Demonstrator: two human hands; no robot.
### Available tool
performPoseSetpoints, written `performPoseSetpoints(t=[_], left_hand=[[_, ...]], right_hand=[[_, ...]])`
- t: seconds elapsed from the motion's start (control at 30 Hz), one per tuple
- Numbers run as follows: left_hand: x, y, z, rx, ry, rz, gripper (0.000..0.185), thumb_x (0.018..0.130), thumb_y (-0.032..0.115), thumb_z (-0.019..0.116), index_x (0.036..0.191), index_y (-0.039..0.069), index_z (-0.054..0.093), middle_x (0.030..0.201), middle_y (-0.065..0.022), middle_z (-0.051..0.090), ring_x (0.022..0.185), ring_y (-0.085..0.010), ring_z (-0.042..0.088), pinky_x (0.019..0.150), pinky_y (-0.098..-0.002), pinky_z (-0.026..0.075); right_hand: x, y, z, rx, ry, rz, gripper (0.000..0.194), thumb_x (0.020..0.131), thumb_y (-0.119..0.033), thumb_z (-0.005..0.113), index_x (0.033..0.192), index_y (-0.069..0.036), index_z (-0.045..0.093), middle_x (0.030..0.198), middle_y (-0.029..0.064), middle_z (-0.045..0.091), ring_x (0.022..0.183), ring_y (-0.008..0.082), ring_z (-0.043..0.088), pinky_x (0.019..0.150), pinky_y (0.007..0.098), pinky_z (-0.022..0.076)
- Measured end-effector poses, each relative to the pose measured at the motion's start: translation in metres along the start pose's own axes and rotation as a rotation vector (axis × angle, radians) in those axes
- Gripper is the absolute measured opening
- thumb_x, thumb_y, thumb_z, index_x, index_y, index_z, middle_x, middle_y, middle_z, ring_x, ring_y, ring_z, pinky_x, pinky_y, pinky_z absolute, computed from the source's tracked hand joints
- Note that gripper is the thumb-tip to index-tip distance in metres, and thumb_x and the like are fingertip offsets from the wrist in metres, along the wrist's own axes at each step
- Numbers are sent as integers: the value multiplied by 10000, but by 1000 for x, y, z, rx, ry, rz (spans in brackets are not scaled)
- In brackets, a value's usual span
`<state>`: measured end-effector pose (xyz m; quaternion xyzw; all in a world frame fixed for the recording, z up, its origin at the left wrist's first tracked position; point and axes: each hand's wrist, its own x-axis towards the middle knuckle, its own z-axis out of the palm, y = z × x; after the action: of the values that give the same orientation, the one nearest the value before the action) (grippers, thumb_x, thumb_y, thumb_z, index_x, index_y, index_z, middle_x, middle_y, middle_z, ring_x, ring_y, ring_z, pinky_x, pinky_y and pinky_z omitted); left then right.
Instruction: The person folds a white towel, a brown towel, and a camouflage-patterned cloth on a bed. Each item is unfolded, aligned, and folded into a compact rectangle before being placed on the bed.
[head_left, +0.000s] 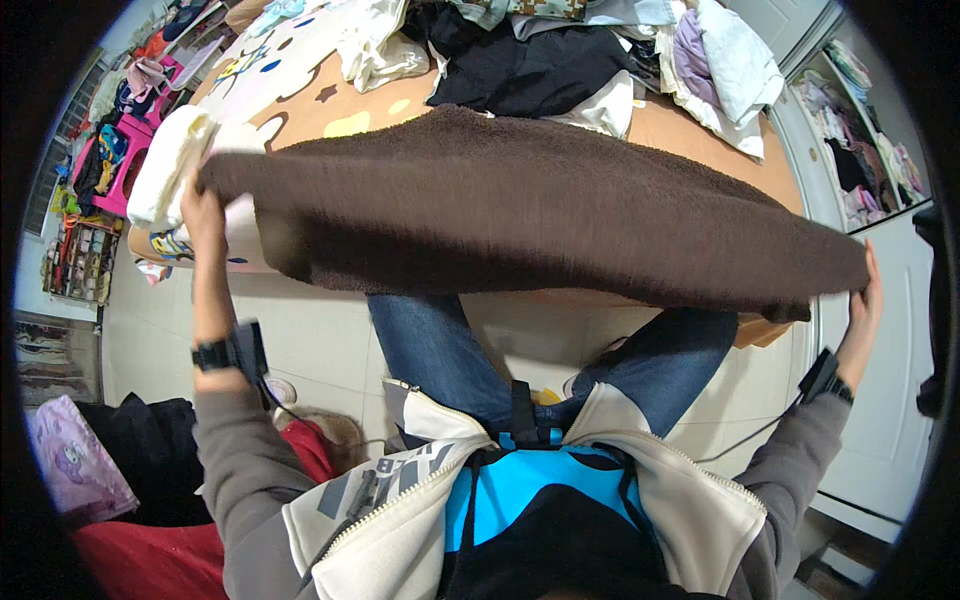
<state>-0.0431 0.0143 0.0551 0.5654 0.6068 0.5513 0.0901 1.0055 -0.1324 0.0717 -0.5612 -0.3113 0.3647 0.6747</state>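
Observation:
A dark brown fleecy cloth (510, 202), perhaps a towel or blanket, is stretched wide between my two hands above the front edge of the bed. My left hand (204, 214) grips its left corner, close to a rolled white fluffy cloth (171, 169) lying on the bed. At the far right my right hand (868, 285) grasps the other end, near a white cabinet door. The cloth sags in the middle, its lower edge hanging over my knees, and it is blurred in places. Most of the fingers are hidden behind the fabric.
Black clothing (525, 71) and white and purple garments (720, 67) lie on the orange patterned bedsheet (394, 105). On the left stand a pink plastic chair (131, 161) with clothes and a small rack (79, 259). Open wardrobe shelves (855, 142) hold clothes at right.

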Motion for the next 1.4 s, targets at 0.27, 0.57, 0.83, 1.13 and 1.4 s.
performPoseSetpoints(t=[0.27,0.57,0.83,1.13,1.4], left_hand=[[106,32,33,-322,-118,-132,311,976,45,438,1255,-57,529,1140,-180,649,1008,-283,679,880,-357,569],[-115,-16,-1,-82,225,-309,350,889,-42,454,1211,-4,584,1189,-78,614,926,-177,618,823,-276,489],[-160,-43,1,-909,156,-607,558,873,165,629,1394,90,444,1471,-117,417,1355,-334,391,1080,-504,379],[-84,-86,-30,-399,-177,-690,537,878,353,714,1260,1,583,1255,-106,596,1151,-230,565,958,-369,462],[-27,-44,-17,-30,-408,-525,533,911,335,681,1265,-41,550,1196,-120,615,1091,-204,585,933,-328,455]], right_hand=[[91,-51,104,68,39,-169,401,963,-114,558,1346,5,541,1385,103,548,1267,231,512,1115,354,367],[-92,69,65,104,255,-59,468,944,-137,596,1380,4,498,1399,148,520,1298,263,476,1114,409,368],[-127,137,70,21,439,115,550,861,-158,746,1328,0,502,1279,157,577,1179,266,551,1023,398,439],[-115,64,94,-723,217,214,668,758,-355,831,1264,-12,562,1079,134,650,983,239,633,862,355,498],[-72,51,121,-585,6,166,519,855,-301,758,1224,22,587,1065,125,666,958,210,640,861,334,508]])
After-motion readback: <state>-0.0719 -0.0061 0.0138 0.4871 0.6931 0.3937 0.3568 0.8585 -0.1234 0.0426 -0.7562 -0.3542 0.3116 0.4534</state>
